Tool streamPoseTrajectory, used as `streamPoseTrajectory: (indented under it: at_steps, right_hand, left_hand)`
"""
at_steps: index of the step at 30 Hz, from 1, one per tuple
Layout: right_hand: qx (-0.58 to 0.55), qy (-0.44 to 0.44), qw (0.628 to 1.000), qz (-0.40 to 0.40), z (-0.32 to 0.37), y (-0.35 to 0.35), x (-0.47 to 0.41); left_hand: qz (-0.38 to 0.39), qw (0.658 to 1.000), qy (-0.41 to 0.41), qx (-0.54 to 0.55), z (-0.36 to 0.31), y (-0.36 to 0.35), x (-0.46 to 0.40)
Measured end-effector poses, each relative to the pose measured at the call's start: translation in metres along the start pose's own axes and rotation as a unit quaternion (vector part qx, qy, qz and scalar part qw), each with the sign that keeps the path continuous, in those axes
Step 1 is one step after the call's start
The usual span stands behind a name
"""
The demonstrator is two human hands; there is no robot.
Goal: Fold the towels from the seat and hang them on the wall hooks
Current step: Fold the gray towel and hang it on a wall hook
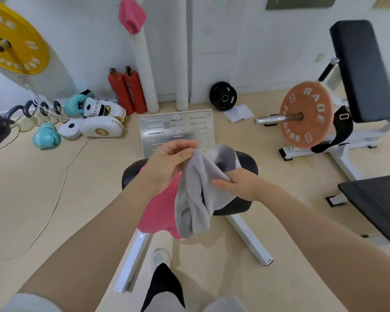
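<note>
Your left hand (169,163) pinches the top edge of the grey towel (196,199) and your right hand (236,185) grips its bunched middle, holding it above the seat (243,163). You look to be just starting the fold, so next find two corners and spread it flat. A pink towel (158,212) waits on the seat; another (132,15) already hangs on the wall.

soft matt grey cloth towel (196,199), glossy black padded seat (245,163), slotted brushed metal plate (176,129)

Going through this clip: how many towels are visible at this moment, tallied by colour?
Grey towels: 1, the grey towel held by the left hand and right hand above the seat.
Pink towels: 2, the pink towel on the seat and the pink towel on the wall.
Total: 3 towels.
</note>
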State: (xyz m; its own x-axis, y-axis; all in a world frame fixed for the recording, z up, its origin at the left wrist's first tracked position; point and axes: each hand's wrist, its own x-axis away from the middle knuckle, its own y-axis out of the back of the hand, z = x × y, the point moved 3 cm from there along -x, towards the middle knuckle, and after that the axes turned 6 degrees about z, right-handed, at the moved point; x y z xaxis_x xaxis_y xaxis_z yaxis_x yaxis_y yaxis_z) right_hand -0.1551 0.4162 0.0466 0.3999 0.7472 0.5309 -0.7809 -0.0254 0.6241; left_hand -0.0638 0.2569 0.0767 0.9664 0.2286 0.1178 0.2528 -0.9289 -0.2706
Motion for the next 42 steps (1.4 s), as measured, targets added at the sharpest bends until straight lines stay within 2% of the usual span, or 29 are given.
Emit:
streamPoseTrajectory:
  at_steps: [2, 4, 6, 8, 10, 14, 16, 17, 20, 22, 25, 27, 29, 31, 33, 36, 42]
  right_hand:
    - [0.101, -0.034, 0.994, 0.038, -0.014, -0.002, 0.022]
    - [0.251, -0.084, 0.962, 0.067, -0.034, -0.008, 0.038]
    - [0.347, -0.121, 0.926, 0.083, -0.056, -0.015, 0.05]
    - [0.391, -0.145, 0.906, 0.077, -0.072, -0.018, 0.061]
    - [0.42, -0.159, 0.893, 0.016, -0.081, -0.013, 0.072]
    - [0.421, -0.161, 0.874, -0.18, -0.088, 0.003, 0.096]
    - [0.411, -0.143, 0.869, -0.236, -0.088, 0.008, 0.103]
    - [0.39, -0.134, 0.872, -0.263, -0.088, 0.01, 0.106]
    - [0.29, -0.113, 0.895, -0.32, -0.083, 0.012, 0.113]
    - [0.227, -0.111, 0.911, -0.325, -0.081, 0.014, 0.119]
    - [0.11, -0.104, 0.927, -0.343, -0.087, 0.012, 0.125]
    - [0.032, -0.068, 0.926, -0.37, -0.092, 0.01, 0.126]
    - [0.001, -0.034, 0.923, -0.383, -0.095, 0.007, 0.126]
    - [0.027, -0.014, 0.93, -0.368, -0.094, 0.004, 0.125]
    - [0.056, 0.003, 0.934, -0.352, -0.094, 0.002, 0.123]
    - [0.171, 0.022, 0.919, -0.356, -0.092, 0.002, 0.118]
    - [0.26, -0.092, 0.927, -0.253, -0.095, 0.0, 0.092]
  left_hand:
    - [-0.01, 0.999, -0.026, 0.025, -0.004, -0.017, 0.012]
    - [-0.027, 0.998, -0.045, 0.038, -0.004, -0.03, 0.023]
    - [-0.042, 0.997, -0.055, 0.038, 0.0, -0.038, 0.036]
    - [-0.06, 0.997, -0.054, 0.02, 0.006, -0.039, 0.047]
    - [-0.09, 0.994, -0.054, -0.044, 0.012, -0.035, 0.057]
    - [-0.134, 0.96, -0.026, -0.244, 0.022, -0.032, 0.076]
    - [-0.133, 0.942, -0.014, -0.309, 0.024, -0.037, 0.076]
    - [-0.137, 0.946, 0.0, -0.295, 0.025, -0.039, 0.075]
    - [-0.123, 0.915, 0.002, -0.383, 0.028, -0.043, 0.08]
    - [-0.103, 0.867, -0.025, -0.486, 0.033, -0.038, 0.084]
    - [-0.108, 0.853, -0.006, -0.51, 0.034, -0.037, 0.088]
    - [-0.122, 0.846, -0.015, -0.519, 0.033, -0.04, 0.088]
    - [-0.139, 0.813, -0.007, -0.565, 0.034, -0.037, 0.09]
    - [-0.173, 0.798, 0.008, -0.578, 0.036, -0.027, 0.093]
    - [-0.162, 0.786, 0.014, -0.596, 0.04, -0.021, 0.093]
    - [-0.151, 0.77, 0.008, -0.62, 0.039, -0.012, 0.092]
    - [-0.152, 0.768, 0.022, -0.622, 0.041, 0.016, 0.085]
